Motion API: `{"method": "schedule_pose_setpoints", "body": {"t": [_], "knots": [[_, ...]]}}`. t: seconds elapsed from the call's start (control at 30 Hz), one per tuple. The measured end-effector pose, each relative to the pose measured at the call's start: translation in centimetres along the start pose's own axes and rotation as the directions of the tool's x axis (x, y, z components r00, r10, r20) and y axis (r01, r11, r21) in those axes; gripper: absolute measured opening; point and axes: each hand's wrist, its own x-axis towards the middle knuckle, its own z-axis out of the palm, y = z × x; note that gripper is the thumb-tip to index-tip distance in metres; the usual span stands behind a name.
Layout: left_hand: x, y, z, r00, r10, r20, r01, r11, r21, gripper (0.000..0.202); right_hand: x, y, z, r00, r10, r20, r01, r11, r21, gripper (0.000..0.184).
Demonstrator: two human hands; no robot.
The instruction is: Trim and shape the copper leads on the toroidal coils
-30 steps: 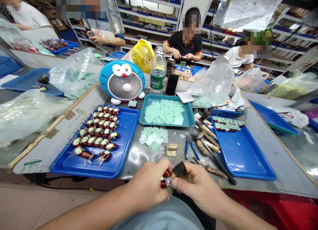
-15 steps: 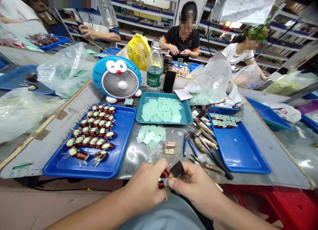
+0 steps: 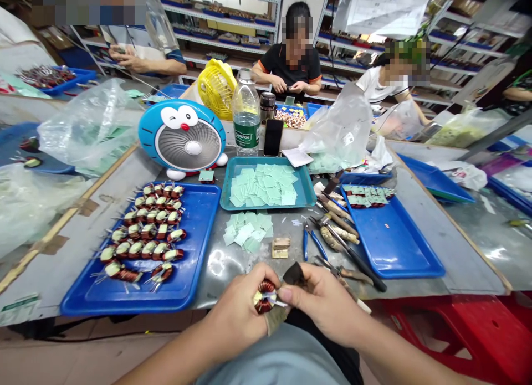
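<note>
- Metal-topped surface bearing all the work, with shelving stacked with trays behind it and co-workers seated beyond, busy with their own hands
- Blue plastic tray in front of the person, laid with rows of copper-wound toroidal coils with wire leads sticking out
- Teal tray just beyond it, covered in pale green paper squares; a looser pile lies on the surface in front of it
- Blue-handled pliers and wooden-handled tools lie right of centre, beside a second blue tray
- Forearms come in from below and angle inward, bringing the hands together above the lap, off the surface
- Left hand clenched round a toroidal coil, which sits up on edge at the edge of the fingers
- Right hand pinching at the coil's silvery leads, a dark scrap of material against its forefinger
- The work in hand looks like dressing those leads on this one coil; fine wire like this calls for a steady pinch and a firm hold on the coil
</note>
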Motion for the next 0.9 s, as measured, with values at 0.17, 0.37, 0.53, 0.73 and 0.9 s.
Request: {"method": "schedule_pose_setpoints", "body": {"t": [0.17, 0.37, 0.53, 0.73, 0.9], "knots": [[0.2, -0.2, -0.2, 0.999, 0.008, 0.052, -0.003, 0.995, -0.097, 0.039, -0.4, -0.4, -0.8, 0.994, -0.081, -0.074, 0.074, 0.993, -0.092, 0.037], [0.1, -0.3, 0.0, 0.998, -0.033, 0.060, 0.041, 0.990, -0.134, 0.036, -1.1, 0.2, 0.1, 0.972, -0.155, -0.178, 0.125, 0.978, -0.167, 0.028], [-0.6, -1.1, 0.4, 0.997, -0.044, 0.068, 0.055, 0.983, -0.176, 0.035, -0.7, 0.0, 0.5, 0.980, -0.132, -0.148, 0.122, 0.990, -0.071, 0.025], [-1.2, -3.1, 0.2, 0.997, -0.039, 0.067, 0.054, 0.967, -0.247, 0.040, -0.1, 0.2, 1.2, 0.988, -0.090, -0.126, 0.099, 0.993, 0.066, 0.029], [-0.4, -4.0, -0.7, 0.989, -0.147, 0.006, 0.137, 0.909, -0.394, 0.069, 0.2, 0.3, 2.8, 0.910, -0.403, -0.103, 0.288, 0.789, -0.542, 0.023]]}}
